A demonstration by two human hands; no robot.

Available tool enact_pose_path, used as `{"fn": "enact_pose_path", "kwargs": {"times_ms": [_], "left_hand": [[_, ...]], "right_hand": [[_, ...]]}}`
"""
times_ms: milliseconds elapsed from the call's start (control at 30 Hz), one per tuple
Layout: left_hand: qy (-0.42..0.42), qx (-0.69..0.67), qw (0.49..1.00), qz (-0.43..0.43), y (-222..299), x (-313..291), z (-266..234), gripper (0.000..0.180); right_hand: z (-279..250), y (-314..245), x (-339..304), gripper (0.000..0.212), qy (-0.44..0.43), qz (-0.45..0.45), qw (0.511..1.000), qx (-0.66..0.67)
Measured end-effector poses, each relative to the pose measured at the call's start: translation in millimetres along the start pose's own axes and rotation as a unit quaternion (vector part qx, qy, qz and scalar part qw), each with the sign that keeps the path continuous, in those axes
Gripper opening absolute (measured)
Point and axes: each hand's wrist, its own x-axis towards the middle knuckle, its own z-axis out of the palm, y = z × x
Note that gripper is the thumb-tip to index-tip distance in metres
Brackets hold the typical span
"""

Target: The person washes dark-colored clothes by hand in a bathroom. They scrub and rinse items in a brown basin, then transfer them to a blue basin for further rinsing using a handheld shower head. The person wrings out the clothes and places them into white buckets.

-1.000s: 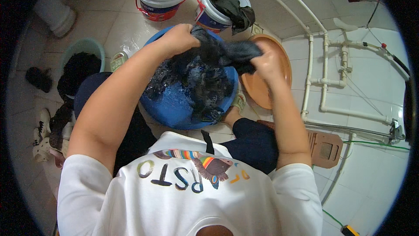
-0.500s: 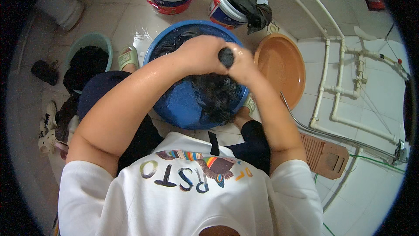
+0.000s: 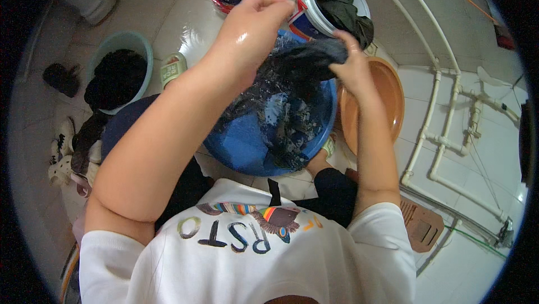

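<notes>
Working a wet dark cloth (image 3: 314, 58) over the blue basin (image 3: 238, 144) looks like the step in hand in the head view. The right hand (image 3: 353, 68), by the basin's far right rim, grips the cloth between thumb and fingers. The left hand (image 3: 255, 20) hangs near the basin's far rim, fingertips together; whether it pinches anything, I cannot tell. Its forearm slants across the basin's left side. The next move probably calls for a two-handed grip.

We see a white short-sleeved T-shirt (image 3: 241, 278) with a rainbow-striped print (image 3: 240, 209) and brushstroke-style lettering (image 3: 234, 235) — below it, dark trousers (image 3: 337, 190) and pale green slides (image 3: 173, 67).
</notes>
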Motion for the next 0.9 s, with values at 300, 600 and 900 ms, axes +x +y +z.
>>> {"fn": "enact_pose_path", "kwargs": {"times_ms": [300,600,900], "left_hand": [[-0.085,0.019,0.992,-0.086,-38.1,0.2,-0.6,0.019],[-0.125,0.054,0.982,-0.132,-42.0,-0.9,5.2,0.013],[-0.117,0.106,0.981,-0.111,-36.7,5.0,0.0,0.017]], "right_hand": [[239.4,101.5,22.7,0.053,-0.185,0.025,0.966,-0.176],[302.7,109.5,41.5,0.05,-0.262,0.073,0.944,-0.185],[277.8,119.0,22.6,0.047,-0.289,0.068,0.946,-0.132]]}}
